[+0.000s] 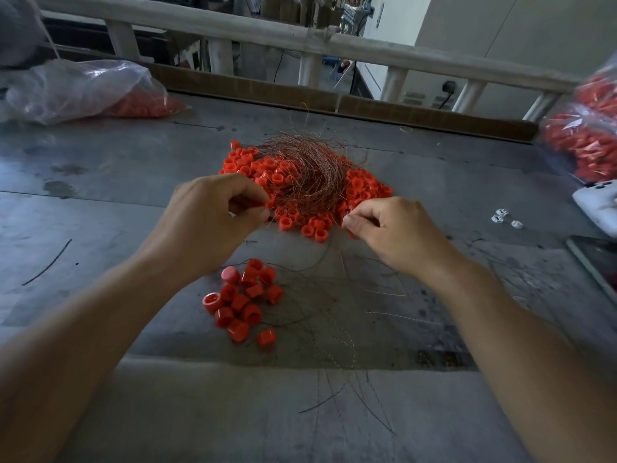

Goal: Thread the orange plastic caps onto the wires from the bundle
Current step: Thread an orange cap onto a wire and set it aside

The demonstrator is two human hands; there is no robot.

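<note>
The desk [100, 202] is dull grey metal, scuffed and stained. Just beyond both hands lies one bundle [307, 175] of thin, coppery wires, curled like a nest on top of a heap of caps [365, 190]. The caps are small orange plastic cylinders, glossy and hollow, too many to count.

The left hand [213, 212] has its fingers curled, thumb and forefinger pinched together on strands at the near left edge of the bundle. The right hand [397, 228] is curled tight too, thumb pressed to forefinger. A sliver of an orange cap [350, 234] shows under its thumb, seemingly in its grip.

Nearer than the hands, between the forearms, sits a cluster [242, 302] of about thirteen caps. Loose wires [337, 332] trail from it, fanning toward the near edge below the right wrist.

Well left of the left hand slumps one crinkled clear bag [83, 88] with caps inside. Two such bags [581, 145] lie far right of the right hand. Near them are a white device [597, 205], three small white bits [500, 216] and the corner of a dark flat slab [597, 262]. A stray dark wire [46, 262] lies left of the left forearm.

A cardboard strip [267, 88] lines the far edge, with a pale rail [267, 33] behind it. Bare metal stretches wide to either side of the arms.
</note>
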